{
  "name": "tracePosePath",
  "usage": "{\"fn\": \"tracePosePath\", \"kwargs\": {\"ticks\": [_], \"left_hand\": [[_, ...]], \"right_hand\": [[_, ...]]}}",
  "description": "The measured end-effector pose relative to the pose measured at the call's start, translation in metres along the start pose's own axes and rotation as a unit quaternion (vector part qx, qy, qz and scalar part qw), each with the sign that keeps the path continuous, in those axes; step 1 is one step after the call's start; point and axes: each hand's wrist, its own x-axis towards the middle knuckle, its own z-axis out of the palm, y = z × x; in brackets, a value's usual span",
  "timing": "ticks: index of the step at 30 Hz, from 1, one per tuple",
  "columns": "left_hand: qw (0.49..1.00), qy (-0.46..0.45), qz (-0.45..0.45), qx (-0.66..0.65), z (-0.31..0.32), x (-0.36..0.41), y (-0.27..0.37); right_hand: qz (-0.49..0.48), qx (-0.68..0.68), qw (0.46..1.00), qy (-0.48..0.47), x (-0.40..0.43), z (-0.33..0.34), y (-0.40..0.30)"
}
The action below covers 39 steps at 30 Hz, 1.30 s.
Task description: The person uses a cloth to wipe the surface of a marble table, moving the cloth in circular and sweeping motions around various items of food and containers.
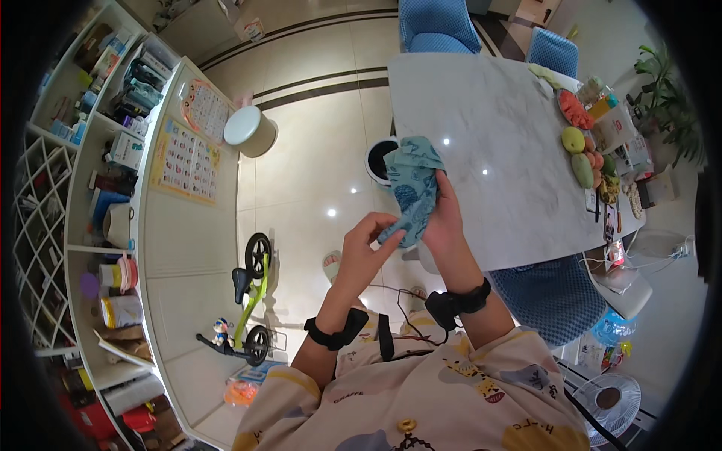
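A teal patterned cloth [416, 186], folded into a long bundle, is held up in front of me beside the table edge. My right hand [444, 217] grips it along its right side, palm partly behind the fabric. At the cloth's lower left corner, the thumb and fingers of my left hand [372, 245] pinch the material. Partly hidden behind the cloth is a round bin [369, 163] with a pale rim and a dark inside. Both wrists wear black straps.
A marble-topped table [507, 169] stands at right, with fruit [573, 140] along its far side. A blue chair [550, 299] is pushed near it. Leftward are a round stool [245, 129], a green balance bike [254, 299] and a white shelf cabinet [192, 242]. A fan [612, 403] stands lower right.
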Motion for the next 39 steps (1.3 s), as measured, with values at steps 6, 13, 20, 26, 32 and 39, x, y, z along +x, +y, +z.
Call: {"fn": "tracePosePath", "kwargs": {"ticks": [6,13,20,26,32,39], "left_hand": [[0.973,-0.157,0.151,0.071,-0.122,0.042,0.007],[0.995,-0.077,-0.050,-0.030,-0.238,0.117,0.004],[0.991,-0.099,-0.067,-0.052,-0.278,0.220,0.022],[0.991,-0.131,-0.004,0.034,-0.282,0.342,0.021],[0.970,-0.186,0.069,0.137,-0.290,0.491,0.016],[0.964,-0.253,0.030,0.080,-0.255,0.660,0.025]], "right_hand": [[-0.044,-0.088,0.995,-0.008,0.096,0.020,0.073],[-0.097,-0.105,0.987,0.070,0.198,0.087,0.164],[-0.153,-0.139,0.966,0.157,0.277,0.130,0.148],[-0.193,-0.071,0.971,0.122,0.389,0.098,0.093],[-0.217,0.017,0.974,0.066,0.511,0.123,0.031],[-0.292,0.015,0.950,0.113,0.607,0.143,-0.077]]}}
